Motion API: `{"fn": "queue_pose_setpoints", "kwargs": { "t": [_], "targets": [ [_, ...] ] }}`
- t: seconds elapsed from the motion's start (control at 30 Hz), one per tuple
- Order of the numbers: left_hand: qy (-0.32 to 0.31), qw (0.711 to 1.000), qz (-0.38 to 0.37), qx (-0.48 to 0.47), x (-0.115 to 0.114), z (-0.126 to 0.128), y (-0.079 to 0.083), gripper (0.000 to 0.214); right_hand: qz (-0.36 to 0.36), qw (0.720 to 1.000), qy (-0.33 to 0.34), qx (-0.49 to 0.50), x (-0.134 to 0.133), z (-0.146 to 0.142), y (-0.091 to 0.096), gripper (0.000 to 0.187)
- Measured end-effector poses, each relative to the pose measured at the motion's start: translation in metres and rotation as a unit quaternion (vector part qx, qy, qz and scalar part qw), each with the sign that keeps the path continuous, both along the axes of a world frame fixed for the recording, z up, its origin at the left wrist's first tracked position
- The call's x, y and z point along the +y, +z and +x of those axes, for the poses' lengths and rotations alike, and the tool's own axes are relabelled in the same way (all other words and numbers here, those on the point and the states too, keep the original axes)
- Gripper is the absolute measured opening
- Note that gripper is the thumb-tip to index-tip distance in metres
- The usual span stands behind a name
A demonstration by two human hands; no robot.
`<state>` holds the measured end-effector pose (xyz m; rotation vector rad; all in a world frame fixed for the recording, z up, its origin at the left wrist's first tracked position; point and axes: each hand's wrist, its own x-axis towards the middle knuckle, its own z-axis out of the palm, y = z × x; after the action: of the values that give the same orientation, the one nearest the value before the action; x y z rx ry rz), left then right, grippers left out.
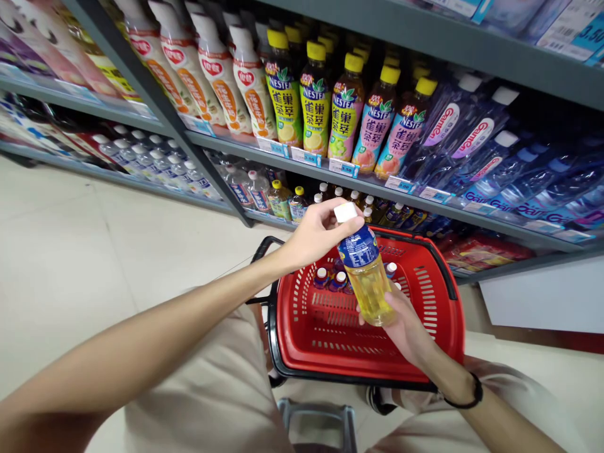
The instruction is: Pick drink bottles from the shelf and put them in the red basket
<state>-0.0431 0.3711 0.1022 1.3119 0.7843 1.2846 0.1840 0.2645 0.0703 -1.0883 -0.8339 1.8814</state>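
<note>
A clear drink bottle (370, 286) with yellow liquid, a blue label and a white cap is tilted in the air over the red shopping basket (311, 360). My left hand (323, 229) grips it round the neck, just under the cap. Near its base, my right hand (401, 314) closes on the lower part, some fingers hidden behind the bottle. Inside the basket stand several small dark bottles (338, 281) with white caps, partly covered by the held bottle.
Shelves ahead carry Nestea bottles (315, 100), white-capped milky drinks (212, 75) and Ganten water bottles (476, 135). Lower shelves hold more bottles (279, 200). A grey stool (318, 409) is between my legs. Pale floor tiles (70, 239) lie at left.
</note>
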Motion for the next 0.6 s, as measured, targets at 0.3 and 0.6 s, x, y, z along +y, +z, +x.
{"fn": "queue_pose_setpoints", "kwargs": {
  "t": [0.3,0.6],
  "targets": [
    [0.013,1.0,-0.009,0.011,-0.0014,0.0001,-0.001,0.043,-0.023,1.0,0.0,0.001,0.0005,-0.0022,0.0028,0.04],
    [0.01,1.0,-0.017,0.015,-0.0025,0.0017,0.0008,0.041,-0.035,0.999,-0.003,0.004,0.0017,-0.0023,0.003,0.046]
  ]
}}
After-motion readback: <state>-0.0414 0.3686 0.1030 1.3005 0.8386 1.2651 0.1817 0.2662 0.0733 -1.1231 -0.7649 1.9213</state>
